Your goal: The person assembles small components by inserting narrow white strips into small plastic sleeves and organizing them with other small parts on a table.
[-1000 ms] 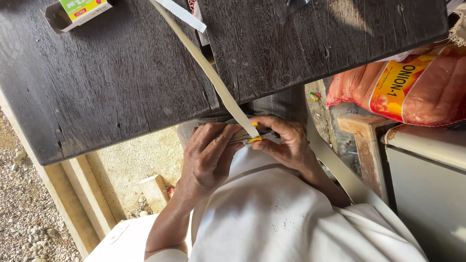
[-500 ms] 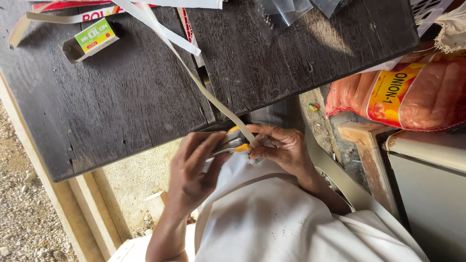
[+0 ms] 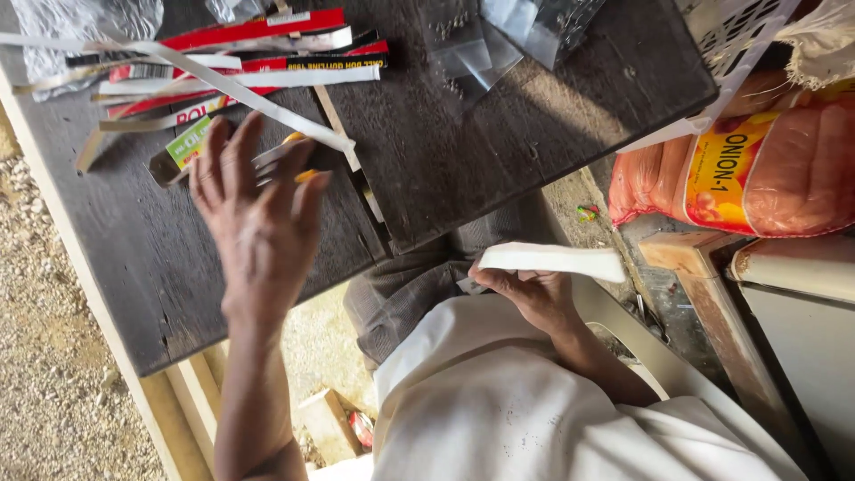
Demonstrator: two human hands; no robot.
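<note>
While left hand (image 3: 258,214) spreads wide over scissors (image 3: 289,156), right hand (image 3: 525,289) grips white strip (image 3: 557,261) nr lap.

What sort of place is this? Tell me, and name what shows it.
Probably a rough outdoor or shed workbench, not a tidy workshop: a dark weathered wooden table standing on gravel ground, cut card strips piled on it, and a netted onion sack stored beside.
</note>
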